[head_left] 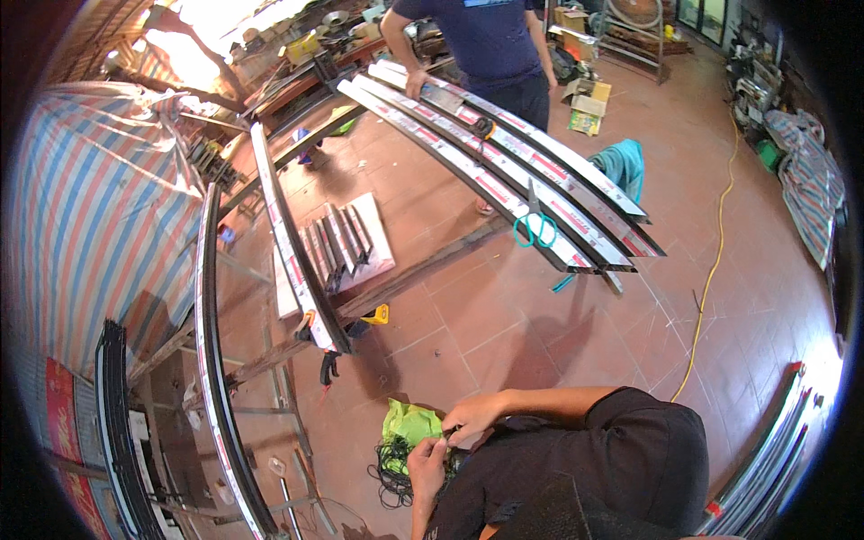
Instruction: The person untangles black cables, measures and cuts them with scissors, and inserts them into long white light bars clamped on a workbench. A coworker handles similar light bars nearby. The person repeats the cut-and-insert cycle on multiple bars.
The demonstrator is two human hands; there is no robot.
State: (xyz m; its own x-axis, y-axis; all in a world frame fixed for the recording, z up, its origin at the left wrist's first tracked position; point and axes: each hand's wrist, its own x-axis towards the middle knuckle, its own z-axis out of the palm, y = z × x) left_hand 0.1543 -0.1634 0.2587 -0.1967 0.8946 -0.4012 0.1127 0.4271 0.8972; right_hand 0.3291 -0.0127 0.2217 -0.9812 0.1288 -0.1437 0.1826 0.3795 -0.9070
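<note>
While the striped tarp (pixel 99 207) fills the whole left side, there's a long dark metal profile (pixel 209 360) curving down next to it, and another profile (pixel 290 243) lying on the steel trestle frame (pixel 396 283) just to the right, with a black clamp (pixel 328 364) hanging off its near end. A flat tray of short metal pieces (pixel 342 243) sits on the tiled floor (pixel 504 333) behind that.

Down at the bottom middle, the person's left hand (pixel 426 466) is curled shut, pinching something small and thin; can't make out exactly what, it's tiny. The right hand (pixel 472 419) is right above it, fingers closed on the same little thing, the two hands touching. Just left of them there's a green plastic bag (pixel 409 423) and a tangle of black cord (pixel 389 468) on the floor, nearly under the left hand.

Further right and back, a bundle of long taped profiles (pixel 504 157) runs across the trestles, with teal-handled scissors (pixel 535 227) lying on top near the end. Another person in a dark blue shirt (pixel 490 36) stands at the far end with a hand (pixel 416 83) on the bundle. A yellow cable (pixel 715 261) snakes along the floor on the right, and more profiles (pixel 765 459) are stacked at the lower right edge.
</note>
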